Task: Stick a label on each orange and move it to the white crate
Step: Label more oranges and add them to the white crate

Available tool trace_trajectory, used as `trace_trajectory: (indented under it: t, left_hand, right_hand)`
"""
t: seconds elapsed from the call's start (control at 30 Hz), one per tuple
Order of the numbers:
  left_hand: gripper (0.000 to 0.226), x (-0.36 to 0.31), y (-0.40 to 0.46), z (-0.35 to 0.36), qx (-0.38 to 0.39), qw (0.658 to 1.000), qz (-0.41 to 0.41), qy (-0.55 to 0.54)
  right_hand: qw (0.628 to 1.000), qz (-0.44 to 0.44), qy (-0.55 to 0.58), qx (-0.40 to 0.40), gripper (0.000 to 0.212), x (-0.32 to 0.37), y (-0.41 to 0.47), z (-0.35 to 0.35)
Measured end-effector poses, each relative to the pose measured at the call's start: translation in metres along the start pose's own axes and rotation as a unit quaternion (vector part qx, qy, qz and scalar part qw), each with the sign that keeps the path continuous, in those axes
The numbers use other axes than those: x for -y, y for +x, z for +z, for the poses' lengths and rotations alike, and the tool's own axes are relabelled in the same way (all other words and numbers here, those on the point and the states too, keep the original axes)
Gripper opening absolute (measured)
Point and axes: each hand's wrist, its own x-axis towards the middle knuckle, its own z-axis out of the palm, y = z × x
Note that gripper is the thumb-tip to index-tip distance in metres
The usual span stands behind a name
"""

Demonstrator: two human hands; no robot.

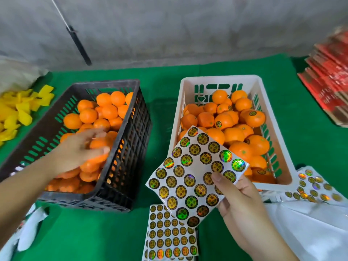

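A black crate (131, 147) on the left holds several unlabelled oranges. My left hand (79, 149) reaches into it, blurred, with fingers above and thumb below one orange (98, 145). On the right, the white crate (271, 110) is filled with oranges, some showing round gold labels (253, 113). My right hand (243, 210) pinches a sheet of shiny round labels (192, 176) by its lower right corner, thumb on top, holding it up in front of the white crate's near left corner.
Green cloth (162, 87) covers the table. More label sheets lie at the front centre (169, 236) and front right (312, 187) on white paper. Yellow pieces (17, 110) are piled far left; red packs (331, 87) are stacked far right. A grey wall is behind.
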Motion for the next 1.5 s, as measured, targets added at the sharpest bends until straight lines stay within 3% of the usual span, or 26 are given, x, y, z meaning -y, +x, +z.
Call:
trace_trajectory:
  t: [0.07,0.13,0.17,0.27,0.37,0.43,0.53,0.6,0.7,0.8,0.87,0.93,0.97,1.0,1.1,1.37,1.43,1.5]
  left_hand:
    - [0.065,-0.021,-0.003,0.004,-0.057,0.995,-0.018,-0.08]
    - [0.052,-0.048,-0.023,0.02,-0.127,0.969,-0.014,-0.213]
    - [0.044,-0.061,-0.034,0.031,-0.127,0.947,-0.026,-0.295]
    - [0.05,-0.09,-0.056,0.08,-0.039,0.847,-0.134,-0.513]
    - [0.043,-0.106,-0.068,0.12,0.02,0.807,-0.188,-0.559]
    - [0.041,-0.107,-0.071,0.129,0.068,0.807,-0.186,-0.556]
    - [0.077,-0.099,-0.072,0.124,0.207,0.805,-0.156,-0.534]
    - [0.077,-0.097,-0.073,0.122,0.264,0.808,-0.123,-0.512]
    - [0.058,-0.104,-0.078,0.127,0.285,0.83,-0.09,-0.471]
    - [0.056,-0.109,-0.084,0.136,0.245,0.866,-0.07,-0.43]
    - [0.059,-0.11,-0.088,0.144,0.216,0.878,-0.07,-0.421]
    - [0.053,-0.11,-0.091,0.15,0.197,0.89,-0.058,-0.407]
    - [0.05,-0.111,-0.092,0.153,0.194,0.894,-0.049,-0.402]
    - [0.048,-0.114,-0.094,0.154,0.195,0.896,-0.034,-0.398]
    - [0.046,-0.122,-0.1,0.154,0.184,0.899,0.018,-0.397]
    - [0.057,-0.125,-0.102,0.148,0.16,0.927,0.119,-0.318]
    - [0.053,-0.125,-0.104,0.147,0.157,0.929,0.141,-0.303]
    - [0.05,-0.123,-0.104,0.146,0.162,0.923,0.142,-0.32]
  right_hand:
    - [1.0,0.001,-0.023,0.001,0.016,0.0,-0.003,-0.002]
    - [0.999,0.0,-0.033,0.005,0.03,0.005,-0.005,0.003]
    - [0.999,0.001,-0.035,-0.008,0.036,0.007,-0.007,0.004]
    - [0.998,-0.004,-0.048,-0.04,0.052,0.011,-0.007,-0.004]
    - [0.998,-0.02,-0.051,-0.027,0.022,0.024,-0.011,-0.014]
    - [0.996,-0.029,-0.086,-0.016,0.031,0.032,-0.013,-0.024]
    - [0.991,-0.053,-0.122,-0.014,0.029,0.041,-0.013,-0.036]
    - [0.987,-0.062,-0.146,-0.005,0.028,0.047,-0.011,-0.039]
    - [0.977,-0.088,-0.195,0.019,0.034,0.055,-0.01,-0.04]
    - [0.957,-0.138,-0.253,0.014,0.055,0.052,-0.01,-0.036]
    - [0.886,-0.21,-0.403,-0.092,0.085,0.046,-0.012,-0.033]
    - [0.736,-0.357,-0.553,-0.159,0.082,0.04,-0.019,-0.025]
    - [0.68,-0.421,-0.585,-0.131,0.072,0.037,-0.022,-0.02]
    - [0.66,-0.45,-0.597,-0.072,0.062,0.035,-0.026,-0.015]
    - [0.693,-0.416,-0.585,0.066,0.041,0.033,-0.027,-0.006]
    - [0.68,-0.408,-0.606,0.072,0.024,0.044,-0.025,0.002]
    - [0.718,-0.378,-0.577,0.095,0.022,0.048,-0.025,0.004]
    - [0.791,-0.298,-0.516,0.136,0.018,0.053,-0.024,0.003]
